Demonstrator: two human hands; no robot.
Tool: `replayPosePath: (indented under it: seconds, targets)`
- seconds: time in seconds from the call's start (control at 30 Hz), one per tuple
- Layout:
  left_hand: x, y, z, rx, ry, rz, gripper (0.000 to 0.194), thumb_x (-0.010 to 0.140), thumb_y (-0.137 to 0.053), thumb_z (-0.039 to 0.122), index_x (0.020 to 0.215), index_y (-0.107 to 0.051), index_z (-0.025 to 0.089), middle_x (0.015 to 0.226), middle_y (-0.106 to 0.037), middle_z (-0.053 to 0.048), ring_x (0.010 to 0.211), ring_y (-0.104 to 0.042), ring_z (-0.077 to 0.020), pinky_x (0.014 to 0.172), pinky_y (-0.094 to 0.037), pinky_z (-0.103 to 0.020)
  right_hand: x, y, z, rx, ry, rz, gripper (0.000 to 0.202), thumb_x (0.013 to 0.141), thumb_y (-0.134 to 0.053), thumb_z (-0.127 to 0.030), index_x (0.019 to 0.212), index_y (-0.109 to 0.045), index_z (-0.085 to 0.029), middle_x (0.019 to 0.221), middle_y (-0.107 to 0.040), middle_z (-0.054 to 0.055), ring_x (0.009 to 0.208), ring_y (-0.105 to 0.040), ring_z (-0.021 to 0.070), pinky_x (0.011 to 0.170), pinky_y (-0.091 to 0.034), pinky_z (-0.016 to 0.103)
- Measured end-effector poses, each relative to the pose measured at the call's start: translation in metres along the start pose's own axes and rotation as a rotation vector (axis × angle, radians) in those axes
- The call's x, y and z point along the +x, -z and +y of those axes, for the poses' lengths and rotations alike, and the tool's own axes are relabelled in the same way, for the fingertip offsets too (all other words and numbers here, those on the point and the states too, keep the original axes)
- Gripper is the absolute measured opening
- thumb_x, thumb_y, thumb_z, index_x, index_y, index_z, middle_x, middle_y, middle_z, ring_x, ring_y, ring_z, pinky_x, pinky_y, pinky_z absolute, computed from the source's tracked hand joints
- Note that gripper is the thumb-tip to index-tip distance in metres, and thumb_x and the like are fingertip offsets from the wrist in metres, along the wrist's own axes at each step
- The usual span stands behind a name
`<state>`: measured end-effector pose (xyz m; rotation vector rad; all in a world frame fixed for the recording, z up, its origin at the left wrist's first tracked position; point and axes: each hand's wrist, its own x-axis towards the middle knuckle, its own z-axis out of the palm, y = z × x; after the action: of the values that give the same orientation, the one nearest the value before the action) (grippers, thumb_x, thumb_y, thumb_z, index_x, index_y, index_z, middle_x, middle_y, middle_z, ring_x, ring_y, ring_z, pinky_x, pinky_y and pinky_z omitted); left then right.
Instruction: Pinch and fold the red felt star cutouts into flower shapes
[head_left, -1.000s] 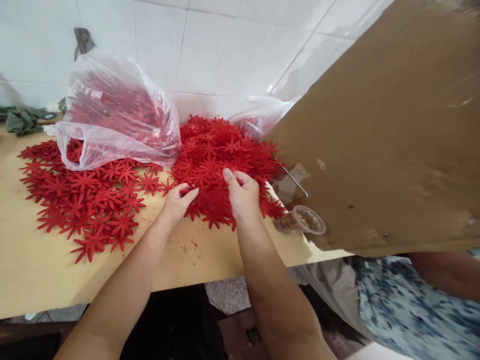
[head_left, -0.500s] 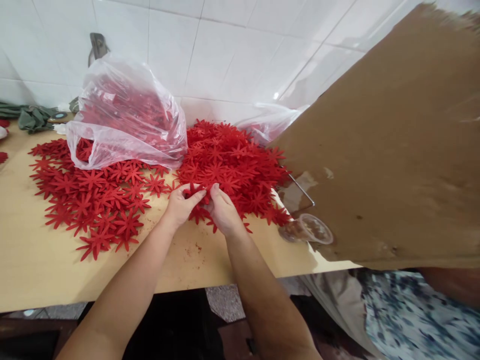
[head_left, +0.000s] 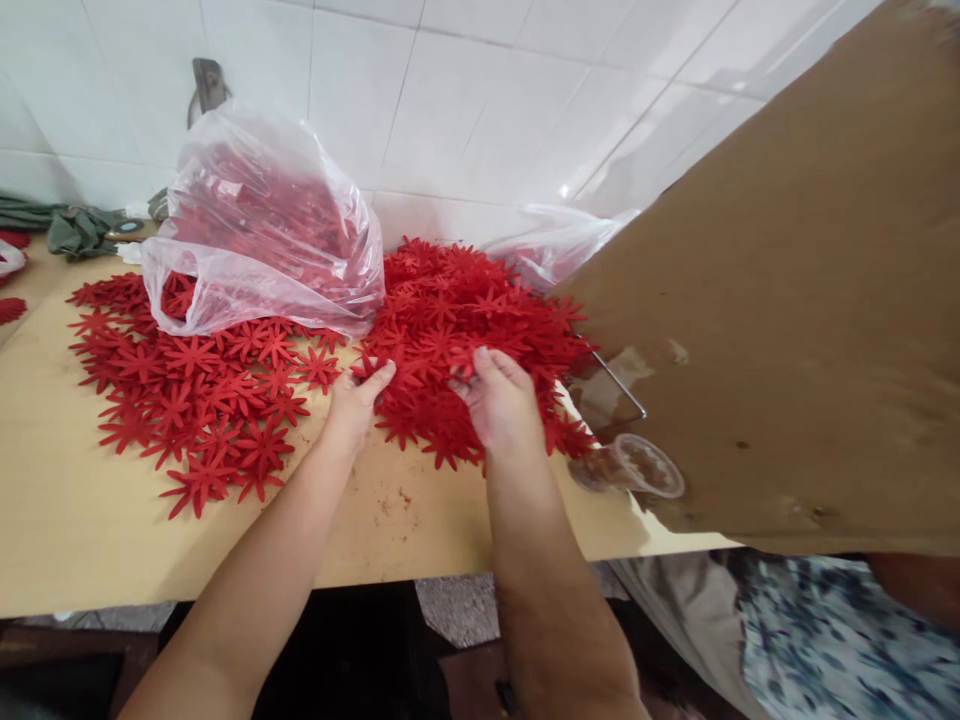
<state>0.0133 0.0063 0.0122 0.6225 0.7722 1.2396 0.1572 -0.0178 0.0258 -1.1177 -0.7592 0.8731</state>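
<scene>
Red flower-shaped pieces with narrow petals lie in a right pile (head_left: 450, 310) and a left pile (head_left: 180, 370) on the table. Over the front of the right pile, my left hand (head_left: 354, 405) pinches a red flower piece (head_left: 366, 368) between thumb and fingers, partly hidden by them. My right hand (head_left: 504, 400) is a short way to the right, thumb and fingertips closed on another red flower piece (head_left: 463, 368). Its outline blends with the pile behind it.
A clear plastic bag (head_left: 262, 230) of red pieces rests on the left pile. A brown cardboard sheet (head_left: 780, 320) stands at the right, with a clear plastic cup (head_left: 630, 465) at its foot. Beyond it sits a person in patterned clothing (head_left: 832, 630). Tiled wall (head_left: 465, 110) closes the back.
My hands were together over one red piece and have since parted. The right hand has moved to the right; the left stays near its place. The whole view has shifted slightly.
</scene>
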Motion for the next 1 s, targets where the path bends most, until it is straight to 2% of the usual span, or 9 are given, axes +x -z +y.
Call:
replayPosePath:
  seconds: [0.13,0.23,0.3,0.37,0.43,0.5,0.63,0.8,1.0]
  targets:
    - [0.003,0.002,-0.001,0.077,0.027,-0.022,0.025,0.057,-0.073,0.025,0.078,-0.064,0.016,0.064,-0.059,0.004,0.057,-0.05,-0.0056,0.061,-0.041,-0.02,0.019,0.015,-0.001,-0.146,0.003,0.07,0.031,0.053,-0.073,-0.039,0.074,-0.058,-0.022,0.069,-0.058,-0.004,0.062,-0.056,0.0104,0.055,-0.049,0.025]
    - [0.003,0.0,-0.007,0.16,0.07,-0.153,0.037,0.06,-0.071,0.023,0.096,-0.063,0.017,0.063,-0.059,0.005,0.058,-0.051,-0.0062,0.066,-0.042,-0.022,0.025,0.018,-0.001,-0.417,0.144,0.038,0.048,0.054,-0.072,-0.035,0.1,-0.061,-0.025,0.104,-0.061,0.006,0.087,-0.059,0.0189,0.07,-0.051,0.036]
    - [0.003,0.0,-0.01,0.18,0.066,-0.201,0.043,0.061,-0.07,0.022,0.102,-0.061,0.017,0.067,-0.061,0.003,0.062,-0.054,-0.0073,0.071,-0.044,-0.024,0.022,0.015,-0.003,-0.587,0.264,0.047,0.054,0.057,-0.071,-0.034,0.109,-0.059,-0.024,0.126,-0.05,0.011,0.113,-0.049,0.026,0.086,-0.046,0.044]
    - [0.005,0.002,-0.011,0.192,0.026,-0.197,0.043,0.061,-0.069,0.018,0.103,-0.06,0.015,0.075,-0.063,0.001,0.069,-0.056,-0.008,0.077,-0.044,-0.025,0.014,0.009,-0.005,-0.682,0.34,0.043,0.049,0.062,-0.068,-0.037,0.108,-0.061,-0.023,0.132,-0.045,0.012,0.124,-0.039,0.0284,0.094,-0.039,0.047]
    - [0.007,0.003,-0.01,0.22,0.005,-0.172,0.044,0.061,-0.068,0.015,0.104,-0.059,0.014,0.078,-0.064,0.0,0.07,-0.056,-0.0082,0.079,-0.044,-0.025,0.002,0.0,-0.004,-0.648,0.324,-0.025,0.041,0.066,-0.064,-0.042,0.101,-0.064,-0.021,0.12,-0.055,0.012,0.116,-0.047,0.0263,0.093,-0.041,0.046]
    - [0.008,0.003,-0.008,0.254,0.009,-0.186,0.047,0.061,-0.067,0.012,0.107,-0.058,0.014,0.076,-0.064,0.0,0.069,-0.056,-0.0089,0.077,-0.045,-0.026,-0.01,-0.008,-0.001,-0.52,0.218,-0.141,0.037,0.067,-0.063,-0.046,0.093,-0.065,-0.021,0.101,-0.065,0.009,0.096,-0.059,0.0217,0.085,-0.046,0.042]
    - [0.005,0.002,-0.009,0.362,-0.078,-0.287,0.041,0.062,-0.065,0.011,0.102,-0.059,0.014,0.088,-0.065,-0.005,0.077,-0.058,-0.0125,0.076,-0.047,-0.027,-0.023,-0.019,0.009,-0.318,-0.008,-0.301,0.032,0.063,-0.066,-0.045,0.083,-0.064,-0.02,0.08,-0.067,0.002,0.071,-0.061,0.014,0.07,-0.05,0.032]
    - [0.004,0.007,-0.019,0.622,-0.27,-0.327,0.036,0.068,-0.057,0.01,0.103,-0.058,0.017,0.101,-0.063,-0.007,0.088,-0.058,-0.0159,0.084,-0.045,-0.031,-0.021,-0.016,0.013,-0.278,-0.049,-0.264,0.024,0.055,-0.072,-0.037,0.065,-0.062,-0.018,0.06,-0.06,-0.003,0.054,-0.052,0.0085,0.055,-0.043,0.024]
    - [0.004,0.011,-0.022,0.729,-0.3,-0.336,0.05,0.07,-0.059,0.02,0.119,-0.049,0.017,0.099,-0.06,-0.008,0.083,-0.056,-0.0166,0.079,-0.045,-0.032,-0.017,-0.013,0.017,-0.328,0.033,-0.119,0.022,0.059,-0.069,-0.037,0.062,-0.058,-0.018,0.056,-0.057,-0.004,0.051,-0.048,0.0079,0.053,-0.038,0.023]
